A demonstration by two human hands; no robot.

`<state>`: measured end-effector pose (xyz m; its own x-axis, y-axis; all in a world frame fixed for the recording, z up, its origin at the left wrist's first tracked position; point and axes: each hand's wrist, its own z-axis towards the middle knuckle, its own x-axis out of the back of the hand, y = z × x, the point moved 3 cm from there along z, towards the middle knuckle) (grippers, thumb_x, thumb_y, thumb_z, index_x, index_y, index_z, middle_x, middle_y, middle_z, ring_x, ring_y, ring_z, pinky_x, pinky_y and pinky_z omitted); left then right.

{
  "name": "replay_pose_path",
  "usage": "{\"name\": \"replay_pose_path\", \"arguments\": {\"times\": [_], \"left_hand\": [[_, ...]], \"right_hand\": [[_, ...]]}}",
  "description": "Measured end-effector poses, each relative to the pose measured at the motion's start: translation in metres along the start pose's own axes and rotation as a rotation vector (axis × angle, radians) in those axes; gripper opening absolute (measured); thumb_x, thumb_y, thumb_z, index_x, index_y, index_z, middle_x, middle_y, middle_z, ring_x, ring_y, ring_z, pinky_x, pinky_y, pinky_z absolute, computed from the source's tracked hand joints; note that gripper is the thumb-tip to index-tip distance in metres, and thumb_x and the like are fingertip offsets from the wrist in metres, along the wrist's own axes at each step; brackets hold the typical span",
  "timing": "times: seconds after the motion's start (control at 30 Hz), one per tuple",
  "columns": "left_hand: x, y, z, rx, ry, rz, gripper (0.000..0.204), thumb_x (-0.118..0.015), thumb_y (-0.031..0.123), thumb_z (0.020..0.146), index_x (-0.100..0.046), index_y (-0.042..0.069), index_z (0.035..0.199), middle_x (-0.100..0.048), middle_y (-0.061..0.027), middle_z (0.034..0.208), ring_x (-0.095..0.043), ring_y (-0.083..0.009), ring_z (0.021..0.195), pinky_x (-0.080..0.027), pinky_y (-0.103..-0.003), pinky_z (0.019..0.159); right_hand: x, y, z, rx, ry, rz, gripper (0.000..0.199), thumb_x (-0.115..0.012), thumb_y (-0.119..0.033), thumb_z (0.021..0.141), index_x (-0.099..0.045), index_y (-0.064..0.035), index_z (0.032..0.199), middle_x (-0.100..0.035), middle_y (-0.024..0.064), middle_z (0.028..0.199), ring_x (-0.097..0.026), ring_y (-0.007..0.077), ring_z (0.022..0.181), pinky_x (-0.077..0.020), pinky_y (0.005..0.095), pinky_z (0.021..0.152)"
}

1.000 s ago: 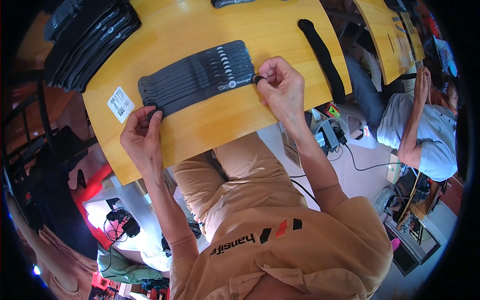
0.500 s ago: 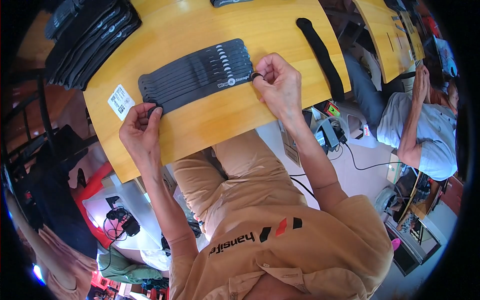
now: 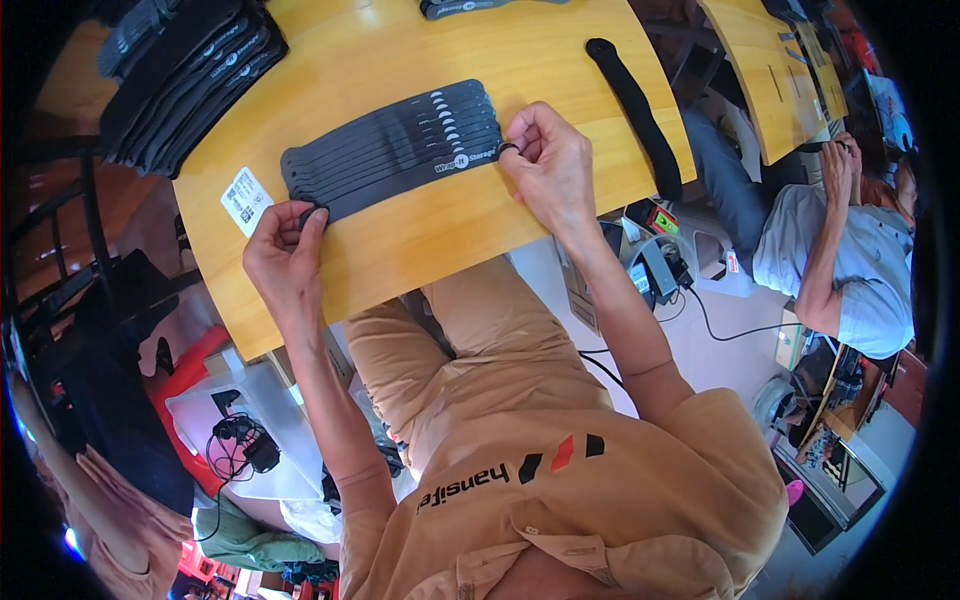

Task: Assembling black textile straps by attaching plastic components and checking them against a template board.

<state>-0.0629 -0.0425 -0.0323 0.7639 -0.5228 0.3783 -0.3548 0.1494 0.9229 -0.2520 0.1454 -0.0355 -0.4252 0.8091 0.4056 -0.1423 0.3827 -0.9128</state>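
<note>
A row of dark grey straps (image 3: 390, 145) with pale printing lies overlapped on the wooden table (image 3: 430, 250) before me. My left hand (image 3: 285, 250) pinches the left end of the strap nearest me, thumb against curled fingers. At the opposite end, the thumb and fingers of my right hand (image 3: 550, 170) are closed on the same strap's dark tip. The nearest strap lies along the front of the row, its edge close to the others. Both ends are partly hidden by my fingers.
A tall pile of similar straps (image 3: 205, 95) sits at the far left. Beside my left hand is a white label sheet (image 3: 246, 200). A long black fabric strip (image 3: 635, 115) lies toward the right edge. Another person (image 3: 835, 250) sits at the right, by another table (image 3: 765, 90).
The table and straps sit slightly shifted in the picture. My right hand has moved slightly left and up; my left hand stays at its strap end. Both keep their pinch.
</note>
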Motion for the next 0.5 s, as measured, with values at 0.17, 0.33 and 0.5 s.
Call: {"name": "replay_pose_path", "arguments": {"times": [0.17, 0.33, 0.5], "left_hand": [[0.0, 0.0, 0.0, -0.034, 0.034, 0.06, 0.013, -0.07, 0.003, 0.073, -0.061, -0.002, 0.081, -0.054, 0.0015, 0.067, -0.045, -0.0038, 0.058, -0.039, -0.017, 0.055], [0.006, 0.001, 0.007, -0.014, -0.012, 0.125, 0.014, -0.071, 0.004, 0.072, -0.059, -0.001, 0.079, -0.053, 0.0019, 0.065, -0.047, -0.004, 0.059, -0.04, -0.018, 0.054], [0.02, -0.005, 0.017, 0.012, -0.07, 0.145, 0.012, -0.066, 0.007, 0.077, -0.058, 0.0, 0.083, -0.056, -0.0015, 0.069, -0.053, -0.0073, 0.058, -0.042, -0.02, 0.052]], "right_hand": [[-0.001, -0.002, 0.0, 0.016, -0.001, -0.045, 0.011, -0.058, 0.004, 0.065, -0.053, 0.0002, 0.075, -0.053, 0.0078, 0.059, -0.052, 0.0154, 0.053, -0.0438, 0.028, 0.052], [-0.002, -0.006, 0.0, 0.102, 0.003, -0.104, 0.011, -0.058, 0.003, 0.065, -0.054, 0.0007, 0.074, -0.055, 0.0117, 0.061, -0.056, 0.0216, 0.055, -0.0454, 0.0319, 0.055], [-0.001, -0.015, 0.0, 0.175, -0.007, -0.314, 0.011, -0.059, 0.0, 0.066, -0.055, 0.0007, 0.076, -0.059, 0.015, 0.071, -0.059, 0.033, 0.065, -0.0469, 0.0391, 0.06]]}}
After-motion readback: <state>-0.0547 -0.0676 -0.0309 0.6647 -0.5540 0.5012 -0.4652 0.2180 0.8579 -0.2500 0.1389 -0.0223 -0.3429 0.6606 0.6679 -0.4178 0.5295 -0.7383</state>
